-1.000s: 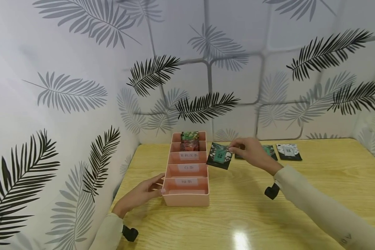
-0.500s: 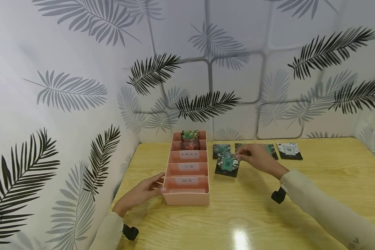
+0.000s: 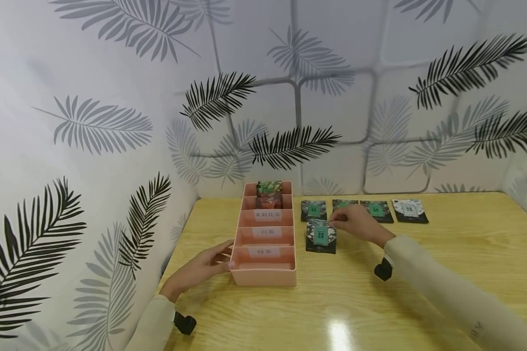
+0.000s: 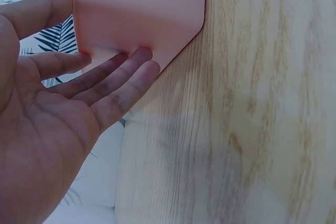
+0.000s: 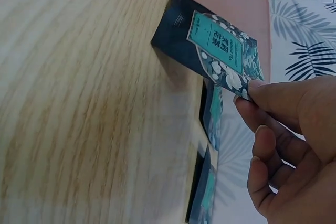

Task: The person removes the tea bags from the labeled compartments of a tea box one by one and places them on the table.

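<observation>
Flat, squarish sachet [image 3: 320, 237] has swung straighter, pinched in right grip [image 3: 356, 223].

Diffuse, moderate light; glare [image 3: 339, 335] whitens part of the near surface [image 3: 268, 317]; soft shadow beneath the sachet [image 5: 216, 43]; wrist views dimmer, slightly soft.

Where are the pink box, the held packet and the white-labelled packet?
Pink box [image 3: 263, 278]: head view, on its near outer wall.
Held packet [image 5: 216, 42]: right wrist view, on its teal label.
White-labelled packet [image 3: 409, 209]: head view, on its label.
</observation>
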A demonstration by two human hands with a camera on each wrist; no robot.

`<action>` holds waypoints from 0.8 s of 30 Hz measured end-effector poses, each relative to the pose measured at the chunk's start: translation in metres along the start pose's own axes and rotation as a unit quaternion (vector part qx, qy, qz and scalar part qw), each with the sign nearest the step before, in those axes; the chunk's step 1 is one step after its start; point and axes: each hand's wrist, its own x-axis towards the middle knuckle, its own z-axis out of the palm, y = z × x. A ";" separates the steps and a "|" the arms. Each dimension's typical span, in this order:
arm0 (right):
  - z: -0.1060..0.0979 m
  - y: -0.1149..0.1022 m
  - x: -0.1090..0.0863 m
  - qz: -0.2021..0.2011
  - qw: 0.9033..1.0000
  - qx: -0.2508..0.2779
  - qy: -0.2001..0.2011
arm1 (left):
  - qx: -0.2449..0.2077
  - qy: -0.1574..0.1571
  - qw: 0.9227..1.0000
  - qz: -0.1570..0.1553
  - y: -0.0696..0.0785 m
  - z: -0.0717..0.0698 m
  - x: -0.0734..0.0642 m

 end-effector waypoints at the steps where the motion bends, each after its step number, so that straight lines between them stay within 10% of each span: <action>1: 0.002 0.001 0.002 0.000 1.000 -0.001 0.000 | 0.000 0.000 1.000 0.000 0.000 0.000 0.000; 24: 0.030 0.024 0.024 0.023 0.997 -0.052 0.042 | 0.002 -0.001 1.000 0.002 0.001 0.000 0.000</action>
